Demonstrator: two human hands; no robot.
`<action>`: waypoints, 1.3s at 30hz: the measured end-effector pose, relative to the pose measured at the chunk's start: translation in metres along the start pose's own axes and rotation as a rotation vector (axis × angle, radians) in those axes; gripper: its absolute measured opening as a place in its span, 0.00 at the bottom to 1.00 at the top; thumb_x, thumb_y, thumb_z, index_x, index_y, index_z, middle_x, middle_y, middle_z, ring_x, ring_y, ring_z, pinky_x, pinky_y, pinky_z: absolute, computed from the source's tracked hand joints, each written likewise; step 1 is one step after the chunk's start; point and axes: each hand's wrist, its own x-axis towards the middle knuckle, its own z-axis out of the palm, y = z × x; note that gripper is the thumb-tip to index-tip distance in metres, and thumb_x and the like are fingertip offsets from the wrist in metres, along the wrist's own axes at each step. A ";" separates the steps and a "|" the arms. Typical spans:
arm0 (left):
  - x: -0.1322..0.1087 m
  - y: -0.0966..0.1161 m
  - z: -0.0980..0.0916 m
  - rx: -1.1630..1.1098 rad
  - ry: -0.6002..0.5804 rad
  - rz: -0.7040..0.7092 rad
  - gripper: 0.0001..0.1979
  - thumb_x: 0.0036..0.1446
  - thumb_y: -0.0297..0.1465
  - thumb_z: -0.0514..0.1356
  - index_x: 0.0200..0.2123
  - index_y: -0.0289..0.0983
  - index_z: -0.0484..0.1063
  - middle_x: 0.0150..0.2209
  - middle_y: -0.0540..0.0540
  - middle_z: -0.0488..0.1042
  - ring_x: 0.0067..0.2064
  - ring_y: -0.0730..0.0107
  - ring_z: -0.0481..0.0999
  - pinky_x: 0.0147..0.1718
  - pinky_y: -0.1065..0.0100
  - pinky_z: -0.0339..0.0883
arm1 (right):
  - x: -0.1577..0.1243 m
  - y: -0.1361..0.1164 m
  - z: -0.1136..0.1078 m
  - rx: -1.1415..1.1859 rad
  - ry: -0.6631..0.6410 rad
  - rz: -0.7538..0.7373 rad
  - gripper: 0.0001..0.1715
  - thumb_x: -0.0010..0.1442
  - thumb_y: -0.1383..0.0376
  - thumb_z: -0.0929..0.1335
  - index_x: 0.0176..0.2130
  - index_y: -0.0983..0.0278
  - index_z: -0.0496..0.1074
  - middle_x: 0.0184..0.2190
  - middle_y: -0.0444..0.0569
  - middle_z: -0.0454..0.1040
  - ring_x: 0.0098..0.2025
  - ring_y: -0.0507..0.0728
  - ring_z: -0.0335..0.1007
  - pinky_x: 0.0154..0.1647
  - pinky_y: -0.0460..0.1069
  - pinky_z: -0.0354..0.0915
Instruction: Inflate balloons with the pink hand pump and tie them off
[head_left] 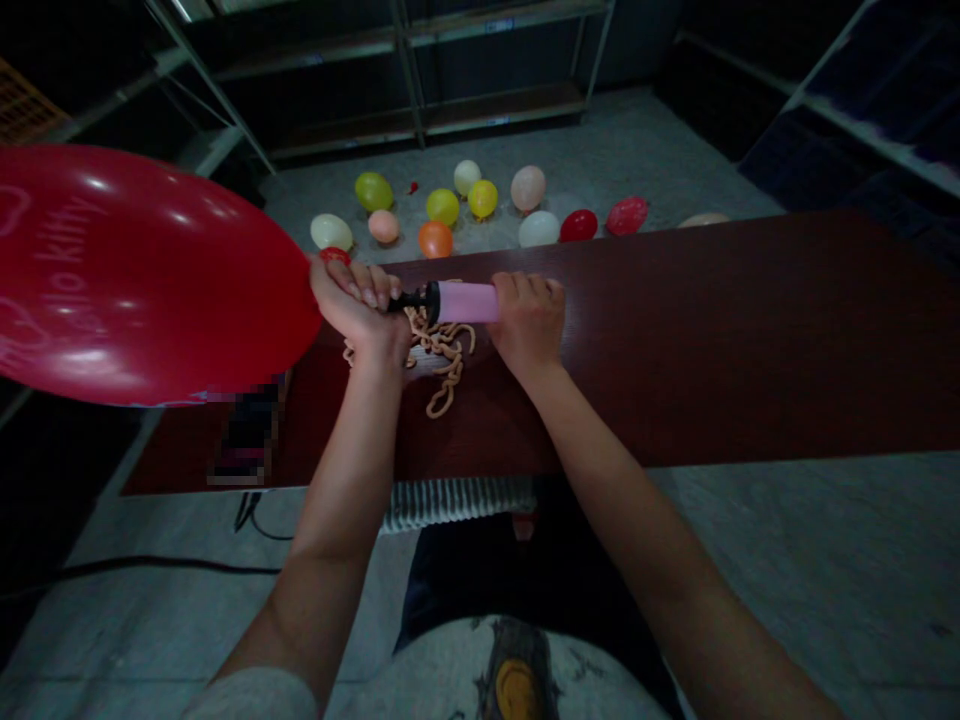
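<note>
A pink balloon pump (466, 302) with a black end lies level between my two hands, above the table (712, 330). My right hand (531, 318) is wrapped round the pink barrel. Closed at the pump's black end, my left hand (360, 300) also meets the neck of a big red balloon (165, 280). That balloon is swollen, carries pale "Hello Kitty" lettering and runs off the left edge. How the neck sits on the nozzle is hidden by my fingers. Below the pump, several limp, tan uninflated balloons (448, 385) lie tangled on the tabletop.
A blurred dark rectangular object (249, 440) rests at the table's left end. Beyond the far edge, several small balloons, including an orange one (435, 239), lie on the floor. Metal shelves (502, 105) stand behind them. A black cable (165, 565) crosses the floor at lower left.
</note>
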 end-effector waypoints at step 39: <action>-0.022 0.002 0.013 -0.042 -0.022 -0.056 0.29 0.74 0.38 0.44 0.19 0.38 0.41 0.13 0.57 0.41 0.13 0.78 0.41 0.16 0.70 0.44 | -0.005 -0.008 -0.006 0.076 -0.022 0.028 0.16 0.61 0.69 0.64 0.50 0.67 0.70 0.47 0.58 0.73 0.49 0.65 0.64 0.52 0.59 0.56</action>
